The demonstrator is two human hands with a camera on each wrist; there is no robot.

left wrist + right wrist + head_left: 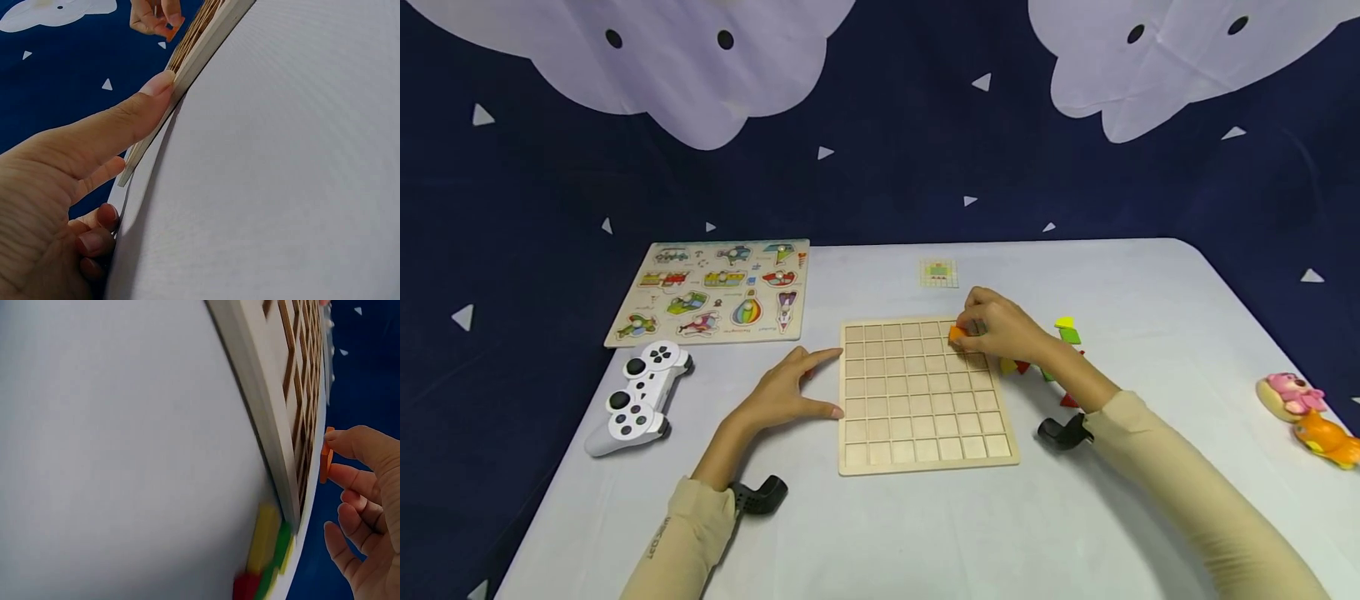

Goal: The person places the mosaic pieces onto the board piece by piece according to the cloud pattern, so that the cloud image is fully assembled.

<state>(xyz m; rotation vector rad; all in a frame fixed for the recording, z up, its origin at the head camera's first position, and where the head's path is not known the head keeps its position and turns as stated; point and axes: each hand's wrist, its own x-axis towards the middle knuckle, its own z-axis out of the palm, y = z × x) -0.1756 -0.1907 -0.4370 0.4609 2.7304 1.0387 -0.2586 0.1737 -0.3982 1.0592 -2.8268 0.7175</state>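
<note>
A small, flat orange piece (pixel 957 334) is pinched between the thumb and finger of the right hand (pixel 1003 327), at the far right part of a square, pale wooden board with a grid of shallow cells (pixel 925 396); the fingers cover much of the piece, the right wrist view shows it nearly edge-on, so its full outline is hard to make out, and whether it touches the grid cannot be told. The same hand hides the board's far right corner and some cells there. The grip of the left hand (pixel 786 390) is wide and holds nothing, thumb and forefinger spread against the board's left edge, its other fingers largely hidden in the head view. Just right of the board, a scatter of loose yellow, green and red flat pieces (pixel 1070 336) is partly blocked by the right wrist and forearm, so their number cannot be told; in the right wrist view those nearest the board are blurred. Beyond the board lies a small printed grid card (pixel 939 273), its pattern too small to read closely. To the left, a white game controller with black sticks (pixel 638 400) lies just beside a wooden picture puzzle of colourful vehicles (pixel 707 292) on the white-covered table (pixel 925 542). At far right, a pink toy figure (pixel 1288 393) sits against an orange toy (pixel 1327 437) that reaches the frame's edge.
</note>
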